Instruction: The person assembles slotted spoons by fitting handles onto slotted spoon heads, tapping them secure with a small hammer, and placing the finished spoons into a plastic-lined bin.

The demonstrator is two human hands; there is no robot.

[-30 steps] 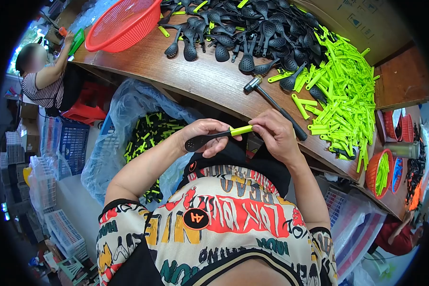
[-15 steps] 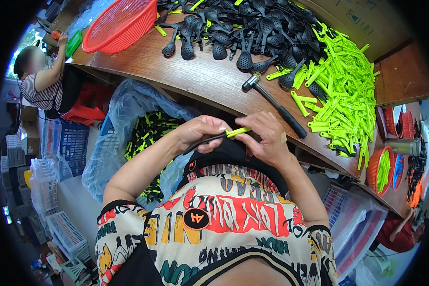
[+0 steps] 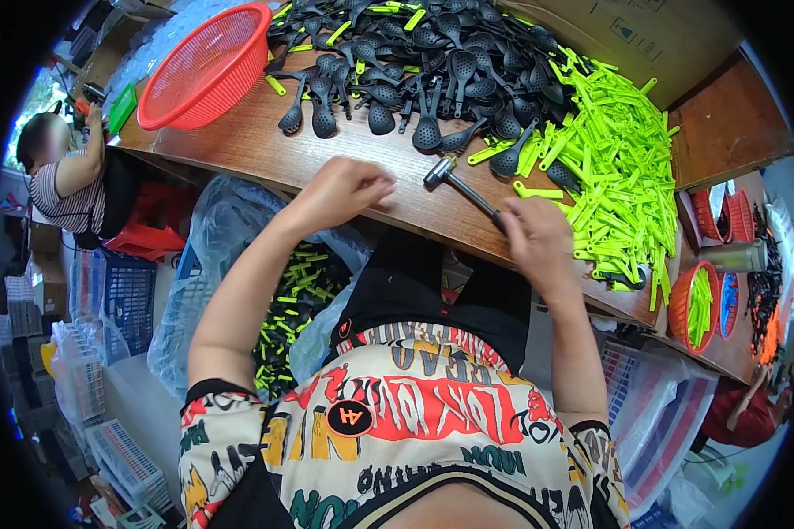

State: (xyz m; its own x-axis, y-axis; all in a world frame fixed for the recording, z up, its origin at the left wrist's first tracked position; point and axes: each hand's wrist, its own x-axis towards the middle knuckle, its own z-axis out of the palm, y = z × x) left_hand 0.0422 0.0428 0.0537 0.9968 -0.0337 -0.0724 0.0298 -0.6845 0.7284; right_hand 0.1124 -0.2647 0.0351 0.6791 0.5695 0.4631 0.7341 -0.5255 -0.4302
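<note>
My left hand point(image 3: 348, 189) is over the near edge of the wooden table, its fingers loosely bent and apart, with nothing visible in them. My right hand point(image 3: 538, 242) is closed around the dark grip of a hammer point(image 3: 468, 191), covering the handle's end. The hammer lies on the table with its metal head pointing left. A heap of bright green handles point(image 3: 622, 176) lies just beyond my right hand. Past my left hand are black slotted spoons point(image 3: 322, 110), spread in front of a large pile of black utensil heads point(image 3: 463, 66).
A red plastic basket point(image 3: 207, 70) stands at the table's back left. Below the table edge, a clear-lined bin holds black-and-green pieces point(image 3: 300, 286). A cardboard box point(image 3: 635, 35) borders the pile. Another person point(image 3: 71, 167) sits at far left; a red sleeve point(image 3: 732, 414) shows at right.
The black-and-green piece that both hands held is no longer in them. My left hand has moved up over the table edge, and my right hand has moved right and down onto the hammer grip.
</note>
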